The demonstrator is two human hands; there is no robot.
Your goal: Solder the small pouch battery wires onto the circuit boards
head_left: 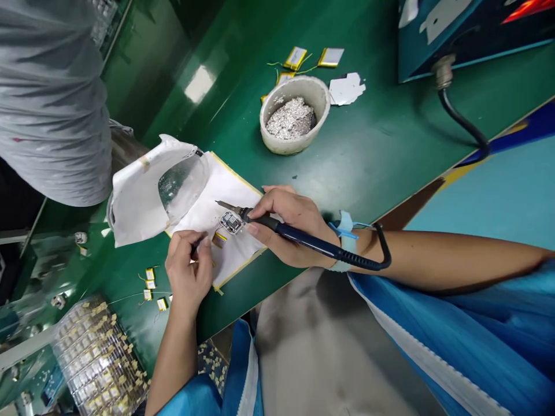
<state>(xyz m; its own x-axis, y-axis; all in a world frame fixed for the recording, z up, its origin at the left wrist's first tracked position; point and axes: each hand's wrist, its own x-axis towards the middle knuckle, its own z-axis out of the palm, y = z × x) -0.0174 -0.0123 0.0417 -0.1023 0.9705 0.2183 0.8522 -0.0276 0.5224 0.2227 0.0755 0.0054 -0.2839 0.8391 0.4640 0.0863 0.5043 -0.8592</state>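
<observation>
My right hand (295, 222) is closed round the dark handle of a soldering iron (312, 242), whose metal tip points left just above a small circuit board (231, 222). The board lies on a white sheet (236, 260) edged with yellow tape. Beside it is a small yellow-edged battery (219, 239). At the left side of the sheet, my left hand (191, 266) pinches a small dark thing that I cannot make out. A pale blue wrist strap (347, 240) circles my right wrist.
Behind the sheet stands a white hood with a clear window (151, 199). A pot of silvery shavings (295, 118) sits beyond, near loose batteries (332, 56). A blue box with a cable (459, 43) is upper right, a filled tray (99, 358) lower left. A person's grey sleeve (52, 104) is upper left.
</observation>
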